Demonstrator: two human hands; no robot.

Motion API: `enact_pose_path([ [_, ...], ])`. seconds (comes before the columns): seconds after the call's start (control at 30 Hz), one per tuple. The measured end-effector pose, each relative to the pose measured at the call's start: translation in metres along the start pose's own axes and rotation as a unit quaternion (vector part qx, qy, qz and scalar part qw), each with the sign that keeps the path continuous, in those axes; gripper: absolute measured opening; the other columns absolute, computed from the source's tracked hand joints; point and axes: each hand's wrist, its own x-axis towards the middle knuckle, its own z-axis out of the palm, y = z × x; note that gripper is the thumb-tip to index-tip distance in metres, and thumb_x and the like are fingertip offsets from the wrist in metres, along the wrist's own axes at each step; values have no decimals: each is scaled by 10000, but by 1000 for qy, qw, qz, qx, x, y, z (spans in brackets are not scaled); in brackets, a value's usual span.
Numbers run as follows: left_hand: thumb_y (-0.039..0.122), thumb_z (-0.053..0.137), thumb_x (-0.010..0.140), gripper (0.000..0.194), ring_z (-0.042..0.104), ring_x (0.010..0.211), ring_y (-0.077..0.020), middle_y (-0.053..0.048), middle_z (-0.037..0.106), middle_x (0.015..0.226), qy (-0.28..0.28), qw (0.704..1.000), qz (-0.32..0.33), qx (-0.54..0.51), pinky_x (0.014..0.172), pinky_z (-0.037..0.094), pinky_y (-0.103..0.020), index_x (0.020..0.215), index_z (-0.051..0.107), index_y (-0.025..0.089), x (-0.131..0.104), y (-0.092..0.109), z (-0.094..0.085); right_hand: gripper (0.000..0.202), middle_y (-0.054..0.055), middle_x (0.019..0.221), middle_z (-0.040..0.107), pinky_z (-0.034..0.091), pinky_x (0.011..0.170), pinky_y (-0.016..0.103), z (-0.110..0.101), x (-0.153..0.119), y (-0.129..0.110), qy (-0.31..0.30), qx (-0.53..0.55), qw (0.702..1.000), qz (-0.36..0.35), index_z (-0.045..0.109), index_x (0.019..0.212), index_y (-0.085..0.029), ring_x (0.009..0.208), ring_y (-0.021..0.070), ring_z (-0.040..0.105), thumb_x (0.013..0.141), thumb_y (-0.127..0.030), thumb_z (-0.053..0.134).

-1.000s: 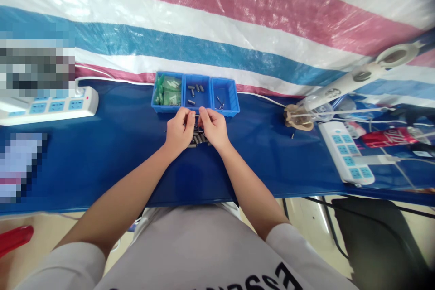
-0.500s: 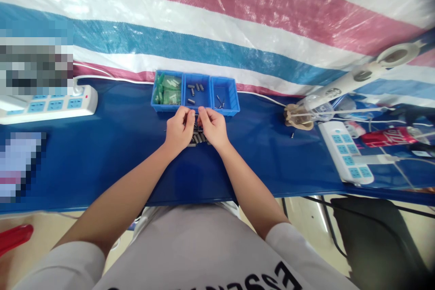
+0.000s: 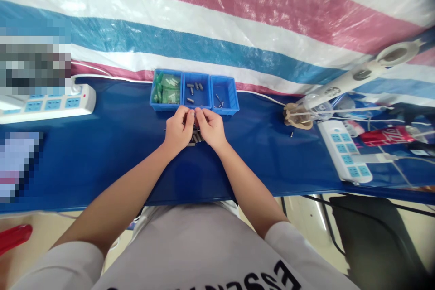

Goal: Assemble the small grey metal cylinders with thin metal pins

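Observation:
My left hand [image 3: 179,126] and my right hand [image 3: 211,127] meet in front of the blue bins, thumbs side by side and fingers curled in. Both are closed in a pinch, and what they hold is hidden behind the thumbs. Under and between them lies a pile of small dark metal cylinders [image 3: 197,137], partly covered by the hands. Just beyond, the middle blue bin [image 3: 203,103] has several similar cylinders in it. The right blue bin [image 3: 232,95] contains a few thin screw-like pieces [image 3: 220,102]. Green-and-clear plastic packets [image 3: 171,89] fill much of the left blue bin [image 3: 163,108].
White power strips stand at the left [image 3: 81,99] and right [image 3: 346,154] of the blue table [image 3: 118,145]. A small screw [image 3: 291,134] lies near a brown cup-like holder [image 3: 297,117]. A red can [image 3: 387,136] lies at far right. Striped sheeting [image 3: 204,22] hangs behind.
My right hand has moved slightly left, closing the gap to my left hand. The thin piece glimpsed between the fingertips earlier no longer shows.

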Motion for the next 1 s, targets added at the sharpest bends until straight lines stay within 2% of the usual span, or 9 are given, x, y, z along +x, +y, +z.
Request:
enact_pose_path([
  [0.7, 421, 470, 1019, 303, 576, 587, -105, 11, 625, 678, -6, 1000, -4, -7, 619, 431, -222, 841, 560, 194, -2, -1, 0, 481, -15, 625, 488, 363, 594, 252, 1, -1, -1, -5, -20, 1000, -10, 509, 664, -191, 619, 109, 455, 982, -550, 465],
  [1.0, 411, 451, 1022, 310, 574, 603, -102, 11, 621, 682, -9, 1000, -6, 14, 628, 424, -213, 842, 563, 185, -2, -1, -1, 492, -22, 618, 460, 344, 590, 250, 1, -2, 0, -7, -27, 999, -19, 507, 668, -182, 610, 103, 420, 976, -565, 470],
])
